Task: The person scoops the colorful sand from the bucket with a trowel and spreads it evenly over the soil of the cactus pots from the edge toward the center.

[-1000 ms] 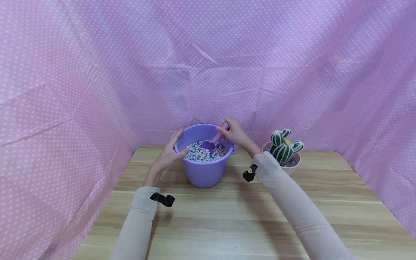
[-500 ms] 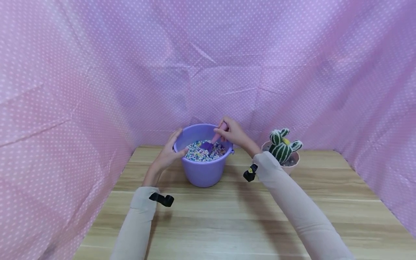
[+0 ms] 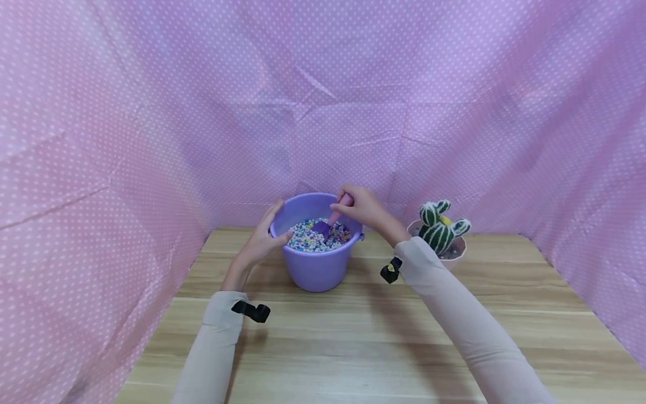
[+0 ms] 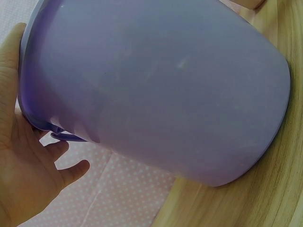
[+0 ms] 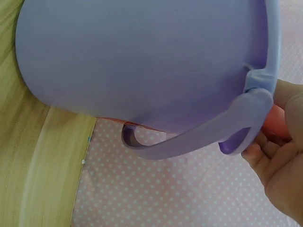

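Observation:
A purple bucket (image 3: 317, 272) stands on the table, holding many small multicoloured beads (image 3: 307, 238). My left hand (image 3: 259, 240) holds its left rim, the thumb over the edge and the fingers along the outside. In the left wrist view, the outer fingers of the left hand (image 4: 28, 175) spread beside the bucket wall (image 4: 156, 90). Above the right rim, my right hand (image 3: 364, 206) grips the pink handle of a toy shovel (image 3: 337, 216). Its purple blade (image 3: 321, 228) dips into the beads. The bucket's handle (image 5: 189, 141) hangs at the back in the right wrist view, which shows the right hand (image 5: 281, 163) partly.
To the right, behind my right forearm, a knitted cactus (image 3: 440, 230) stands in a pale pink pot (image 3: 452, 261). Pink polka-dot cloth (image 3: 323, 112) hangs around the back and sides of the wooden table (image 3: 323, 348).
My right hand has shifted slightly left and down with the shovel's handle; the blade stays in the beads. The left hand and the bucket look nearly still.

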Available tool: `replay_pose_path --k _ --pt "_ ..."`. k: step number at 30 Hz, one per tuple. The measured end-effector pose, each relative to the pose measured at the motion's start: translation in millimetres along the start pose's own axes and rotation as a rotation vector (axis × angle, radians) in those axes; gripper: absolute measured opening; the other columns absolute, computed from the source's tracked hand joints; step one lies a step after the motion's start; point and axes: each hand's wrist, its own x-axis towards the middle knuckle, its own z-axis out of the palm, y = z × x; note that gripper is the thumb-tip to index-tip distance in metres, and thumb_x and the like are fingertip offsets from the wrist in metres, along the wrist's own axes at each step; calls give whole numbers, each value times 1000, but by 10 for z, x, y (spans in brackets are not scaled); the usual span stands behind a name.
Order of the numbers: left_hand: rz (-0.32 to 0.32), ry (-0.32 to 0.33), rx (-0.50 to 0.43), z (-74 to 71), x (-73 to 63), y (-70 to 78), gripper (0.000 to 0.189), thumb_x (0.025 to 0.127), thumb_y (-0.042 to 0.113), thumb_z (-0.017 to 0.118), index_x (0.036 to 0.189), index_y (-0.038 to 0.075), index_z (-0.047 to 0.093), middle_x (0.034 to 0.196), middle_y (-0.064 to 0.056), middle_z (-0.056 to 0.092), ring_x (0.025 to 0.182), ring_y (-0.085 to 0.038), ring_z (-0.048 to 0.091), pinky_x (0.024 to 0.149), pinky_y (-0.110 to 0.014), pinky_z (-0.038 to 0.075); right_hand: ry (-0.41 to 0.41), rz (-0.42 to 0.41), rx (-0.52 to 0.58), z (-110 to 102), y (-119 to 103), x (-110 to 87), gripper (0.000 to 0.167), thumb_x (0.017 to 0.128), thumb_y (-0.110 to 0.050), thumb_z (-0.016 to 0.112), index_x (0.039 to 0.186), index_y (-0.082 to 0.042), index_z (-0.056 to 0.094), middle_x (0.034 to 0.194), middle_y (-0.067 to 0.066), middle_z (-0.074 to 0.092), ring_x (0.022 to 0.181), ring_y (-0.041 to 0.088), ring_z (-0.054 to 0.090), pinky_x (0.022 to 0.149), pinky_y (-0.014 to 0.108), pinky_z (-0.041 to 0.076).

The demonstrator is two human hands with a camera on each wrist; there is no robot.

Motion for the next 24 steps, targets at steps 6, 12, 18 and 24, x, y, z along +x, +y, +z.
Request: replay_pose_path --k 6,12,18,24 --pt "-8 8 8 0 0 -3 92 90 19 72 164 18 18 173 -5 6 159 -34 5 126 -63 16 -41 -36 54 36 -44 -37 24 97 -16 70 107 1 57 89 10 79 90 33 74 84 36 56" --pt "-17 5 -9 0 -1 8 92 90 17 73 164 19 18 173 -5 7 159 -34 5 126 -63 16 -57 -62 125 75 -70 -68 14 100 -13 65 102 -6 54 92 12 79 88 37 73 73 27 53" --pt "-24 4 -2 -3 10 4 91 90 17 72 164 19 19 173 -4 7 159 -34 5 126 -63 15 -42 -81 152 108 -66 -84 13 100 -11 64 101 -4 53 90 15 78 90 38 75 67 25 49" --pt "-25 2 -3 -11 3 21 92 90 20 73 164 21 18 173 -4 7 159 -34 6 126 -63 16 7 5 201 132 -20 -108 13 100 -10 64 99 -3 53 87 15 79 84 43 70 67 22 43"
